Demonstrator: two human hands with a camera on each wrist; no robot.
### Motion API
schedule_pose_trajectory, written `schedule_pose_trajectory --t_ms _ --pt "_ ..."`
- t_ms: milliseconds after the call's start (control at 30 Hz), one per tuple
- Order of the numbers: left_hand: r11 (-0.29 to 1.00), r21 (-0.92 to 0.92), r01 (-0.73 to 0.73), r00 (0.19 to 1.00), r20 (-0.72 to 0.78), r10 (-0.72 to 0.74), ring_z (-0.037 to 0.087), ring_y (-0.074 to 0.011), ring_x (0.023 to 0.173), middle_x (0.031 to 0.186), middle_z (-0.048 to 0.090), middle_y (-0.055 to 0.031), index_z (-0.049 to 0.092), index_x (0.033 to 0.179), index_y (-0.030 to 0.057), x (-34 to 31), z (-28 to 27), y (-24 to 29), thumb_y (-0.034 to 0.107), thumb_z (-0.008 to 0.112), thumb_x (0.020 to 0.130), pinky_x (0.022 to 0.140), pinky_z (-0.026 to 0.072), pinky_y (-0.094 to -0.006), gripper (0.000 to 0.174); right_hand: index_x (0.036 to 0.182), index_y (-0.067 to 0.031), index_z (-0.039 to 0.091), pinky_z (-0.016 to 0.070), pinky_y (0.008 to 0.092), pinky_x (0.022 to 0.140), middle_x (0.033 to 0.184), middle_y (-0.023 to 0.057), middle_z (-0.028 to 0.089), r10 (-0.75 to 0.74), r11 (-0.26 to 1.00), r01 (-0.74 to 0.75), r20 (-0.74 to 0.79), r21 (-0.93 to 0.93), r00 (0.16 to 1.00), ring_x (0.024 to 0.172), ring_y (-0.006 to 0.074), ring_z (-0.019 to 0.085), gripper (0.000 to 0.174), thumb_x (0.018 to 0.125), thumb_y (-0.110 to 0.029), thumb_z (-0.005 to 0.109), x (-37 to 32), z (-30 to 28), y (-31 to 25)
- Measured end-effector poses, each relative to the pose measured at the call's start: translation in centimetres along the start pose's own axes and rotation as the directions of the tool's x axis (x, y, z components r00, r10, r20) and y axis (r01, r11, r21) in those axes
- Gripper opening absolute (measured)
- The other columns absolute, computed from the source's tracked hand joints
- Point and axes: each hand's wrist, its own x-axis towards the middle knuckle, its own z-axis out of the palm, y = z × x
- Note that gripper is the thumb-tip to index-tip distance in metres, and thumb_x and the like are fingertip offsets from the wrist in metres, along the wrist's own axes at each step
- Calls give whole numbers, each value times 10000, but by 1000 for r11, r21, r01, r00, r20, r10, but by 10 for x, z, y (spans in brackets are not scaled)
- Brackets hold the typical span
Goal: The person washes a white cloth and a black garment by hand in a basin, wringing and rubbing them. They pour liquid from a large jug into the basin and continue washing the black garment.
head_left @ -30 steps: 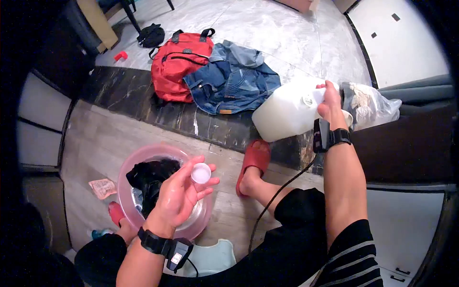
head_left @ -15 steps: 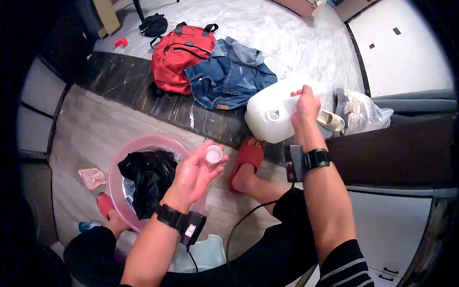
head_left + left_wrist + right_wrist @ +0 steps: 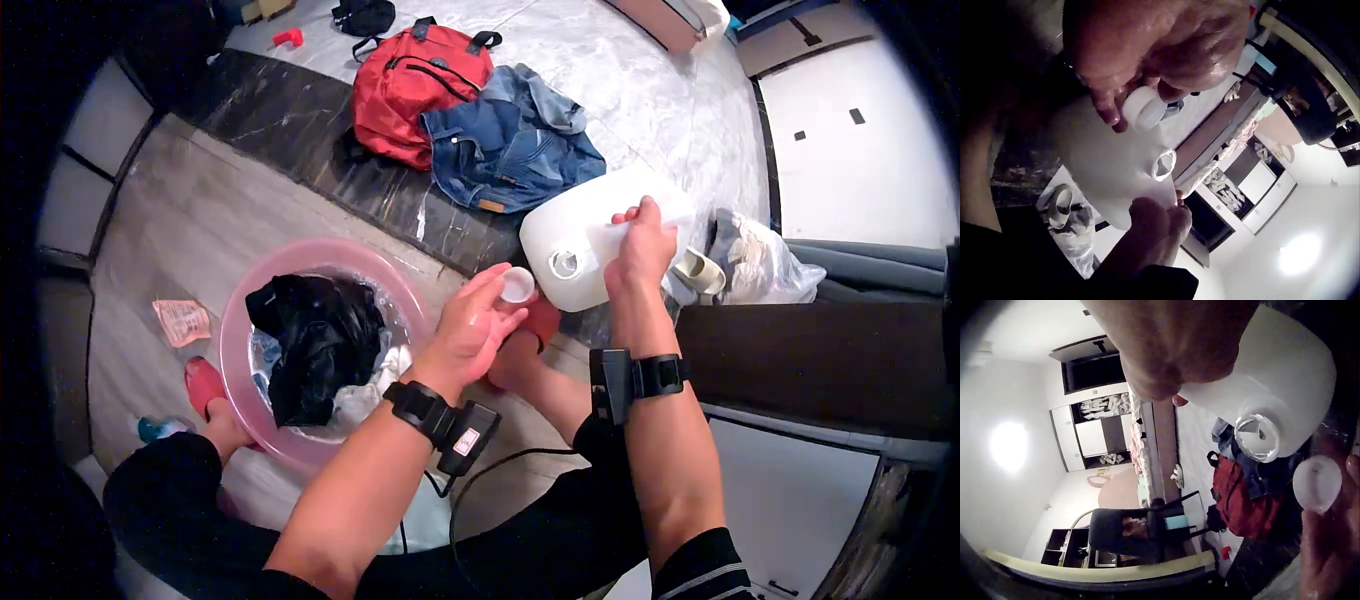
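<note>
My right hand (image 3: 642, 255) grips the handle of a large white plastic jug (image 3: 555, 215). The jug leans toward me, and its uncapped mouth (image 3: 1257, 439) shows torn seal around the rim. Close to that mouth, my left hand (image 3: 466, 332) holds a white screw cap (image 3: 516, 285) between thumb and fingers, its hollow side up. In the left wrist view the cap (image 3: 1144, 109) sits near the jug's neck. Below my left forearm, a pink basin (image 3: 232, 370) contains water, a black garment (image 3: 315, 345) and some white cloth (image 3: 372, 392).
A red backpack (image 3: 410, 105) and blue denim clothing (image 3: 520, 140) lie on the dark stone strip beyond. To the right are a beige shoe (image 3: 700, 272) and a clear plastic bag (image 3: 765, 265). A printed packet (image 3: 182, 322) lies left of the basin. A cable (image 3: 500, 458) trails across my lap.
The jug has tilted toward me, bringing its mouth into view. My left hand has moved right with the cap, closer to the jug. My head view has shifted.
</note>
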Motion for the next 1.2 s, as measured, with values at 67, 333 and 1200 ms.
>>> schedule_pose_trajectory --t_ms 67,333,1200 --pt "1000 10 13 1000 25 -14 582 -200 1033 1133 591 -75 492 1213 60 2 3 -3 204 475 973 853 478 -319 280 930 -15 502 455 303 538 661 40 511 -8 1000 8 14 14 1000 536 149 524 123 848 -106 515 -2 0 2" --pt "998 54 11 998 -68 -8 585 -169 1004 1100 610 -61 529 1172 53 -5 11 -1 237 480 976 849 478 -310 273 961 -34 496 445 293 595 691 21 489 40 998 -43 57 40 998 581 132 509 93 900 -104 502 -15 4 -1" --pt "998 63 5 984 -179 6 590 -136 960 1061 630 -34 565 1131 77 -20 -1 -2 256 540 949 810 485 -279 257 930 -30 474 461 288 572 678 39 478 19 1000 -20 89 12 996 570 138 502 106 884 -108 529 -39 10 12"
